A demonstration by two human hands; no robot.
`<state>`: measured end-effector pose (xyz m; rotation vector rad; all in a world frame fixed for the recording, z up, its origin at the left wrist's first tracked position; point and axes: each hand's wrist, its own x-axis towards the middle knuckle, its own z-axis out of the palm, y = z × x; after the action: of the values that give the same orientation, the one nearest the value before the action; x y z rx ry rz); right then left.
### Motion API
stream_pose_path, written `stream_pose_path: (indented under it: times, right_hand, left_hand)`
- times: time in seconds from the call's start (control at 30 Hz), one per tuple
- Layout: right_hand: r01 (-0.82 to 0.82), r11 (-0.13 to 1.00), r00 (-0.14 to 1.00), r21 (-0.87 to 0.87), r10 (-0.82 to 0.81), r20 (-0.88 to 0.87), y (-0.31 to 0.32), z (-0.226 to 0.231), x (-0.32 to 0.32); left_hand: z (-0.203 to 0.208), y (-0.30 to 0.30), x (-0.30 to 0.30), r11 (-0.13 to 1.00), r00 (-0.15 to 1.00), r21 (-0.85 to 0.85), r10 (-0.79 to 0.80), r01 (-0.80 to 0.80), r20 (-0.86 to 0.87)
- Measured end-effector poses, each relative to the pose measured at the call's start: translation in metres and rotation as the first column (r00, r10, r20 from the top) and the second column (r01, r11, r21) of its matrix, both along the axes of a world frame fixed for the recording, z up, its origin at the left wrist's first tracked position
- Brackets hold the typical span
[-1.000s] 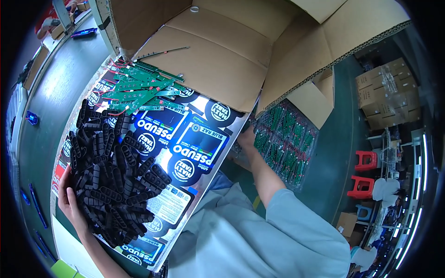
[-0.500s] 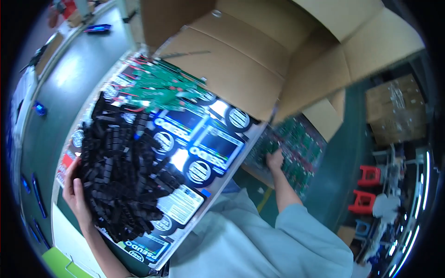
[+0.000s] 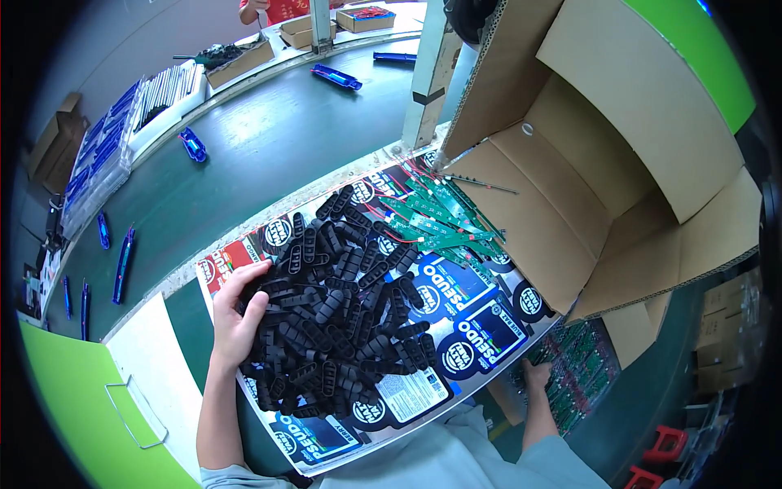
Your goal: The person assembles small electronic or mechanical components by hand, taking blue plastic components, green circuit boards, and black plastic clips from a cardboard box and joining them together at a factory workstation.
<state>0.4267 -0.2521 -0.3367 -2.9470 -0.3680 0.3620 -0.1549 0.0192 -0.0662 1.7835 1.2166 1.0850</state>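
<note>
A big heap of black ribbed plastic pieces [image 3: 326, 318] lies on a printed cardboard sheet [image 3: 509, 322] in front of me. My left hand [image 3: 236, 322] rests against the heap's left side, fingers stretched out and thumb apart, gripping nothing. At the sheet's far right corner, thin green circuit boards [image 3: 440, 216] with red wires are piled up. Low on the right, beyond the sheet's edge, my right hand [image 3: 538, 376] reaches down beside a stack of green circuit boards [image 3: 582, 367]; its fingers are mostly hidden.
A large open carton [image 3: 538, 204] stands at the right, against the sheet's far corner. Past a metal post [image 3: 423, 102] runs a green conveyor belt [image 3: 252, 122] carrying several blue items. Across it, a co-worker's hand [image 3: 254, 10] shows. Red stools [image 3: 664, 447] stand lower right.
My view has swung, bringing more of the belt and the far side into sight. My left hand stays by the black heap, and my right hand stays low by the stacked boards.
</note>
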Motion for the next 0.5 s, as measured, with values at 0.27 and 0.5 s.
stream_pose_path:
  times: [0.27,0.5]
  right_hand:
    - [0.061,0.998,0.998,-0.027,-0.062,-0.028,0.024,0.004,-0.008]
    - [0.236,0.972,0.972,0.009,-0.236,-0.019,0.026,-0.009,-0.011]
  left_hand:
    - [-0.002,0.005,-0.005,1.0,0.998,0.007,0.014,-0.014,-0.066]
    - [-0.018,0.009,-0.007,0.996,0.994,-0.034,0.074,-0.077,-0.081]
